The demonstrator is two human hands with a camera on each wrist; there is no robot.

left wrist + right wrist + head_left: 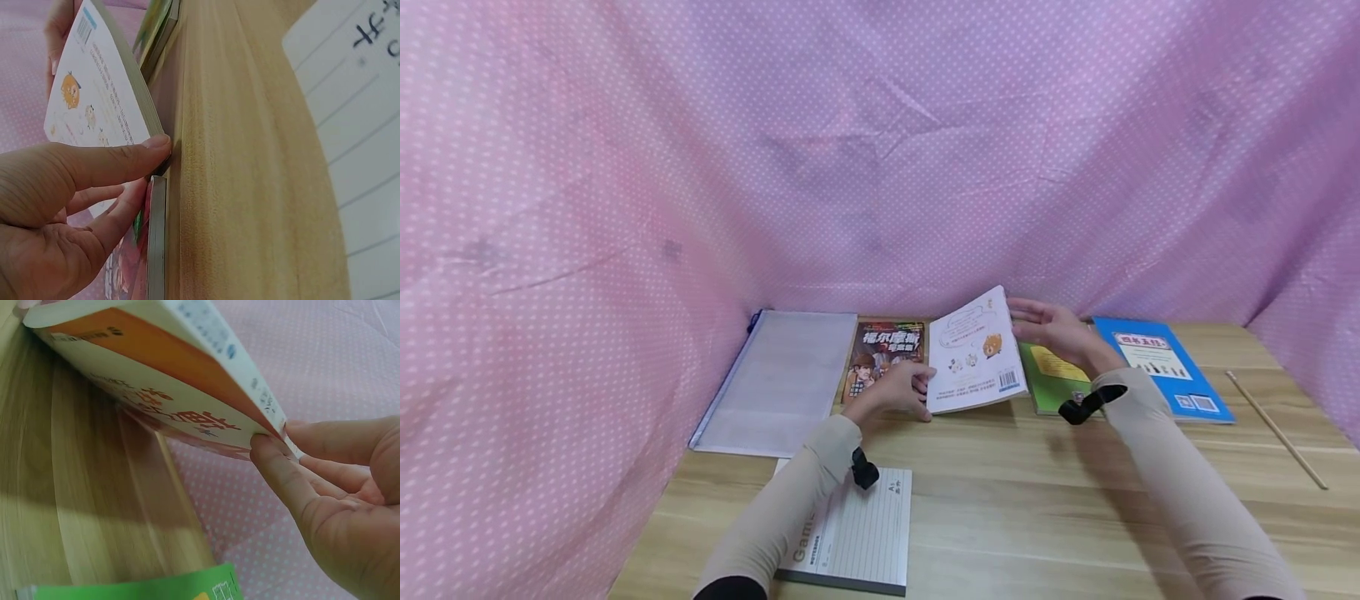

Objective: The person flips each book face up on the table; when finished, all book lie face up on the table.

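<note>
A white paperback book (973,354) with a small bear drawing and a barcode is tilted, its right side raised off the table. My left hand (898,389) pinches its lower left corner; in the left wrist view the thumb (119,162) lies over the cover's edge. At the raised upper right edge, my right hand (1060,333) pinches the book near the spine. From the right wrist view, the book's underside (156,381) shows an orange band and red characters. A dark comic-style book (887,346) lies just left, partly behind the left hand.
A green book (1052,375) and a blue book (1165,367) lie to the right, with a thin wooden stick (1277,429) beyond them. On the left is a translucent zip pouch (782,375). A lined-cover notebook (868,533) sits in front, under the left forearm. Pink dotted cloth (880,167) hangs behind.
</note>
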